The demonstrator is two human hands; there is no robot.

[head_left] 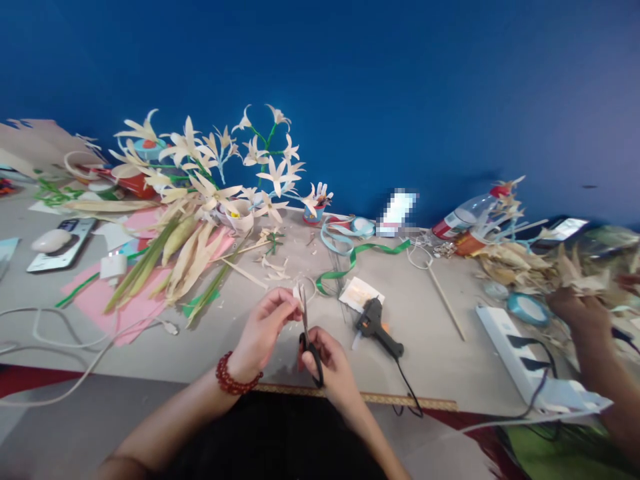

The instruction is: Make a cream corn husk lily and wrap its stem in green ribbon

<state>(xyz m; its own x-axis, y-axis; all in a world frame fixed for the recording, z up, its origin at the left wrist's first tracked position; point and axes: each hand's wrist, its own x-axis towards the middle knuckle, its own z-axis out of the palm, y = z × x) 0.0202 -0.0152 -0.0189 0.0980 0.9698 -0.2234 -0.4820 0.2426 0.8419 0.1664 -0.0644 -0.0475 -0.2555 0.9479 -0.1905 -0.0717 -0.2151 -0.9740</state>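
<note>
My left hand (273,320), with a red bead bracelet (235,377) at its wrist, pinches a small pale piece of corn husk (297,293). Fingers of my right hand (330,363) are wrapped round the black handles of a pair of scissors (305,320). The blades point away from me and lie right beside the pale piece; I cannot tell whether they cut into it. Right of my hands a black glue gun (379,327) rests with its nozzle end by a white packet (362,293). Husk scraps (274,267) are scattered beyond my left hand.
Husk flowers (215,190) stand at the back left, with loose corn husks (193,267) on pink paper (140,300). Green ribbon (345,267) curls behind the glue gun. A power strip (510,353), a bottle (463,217) and another person's hand (583,317) are at the right.
</note>
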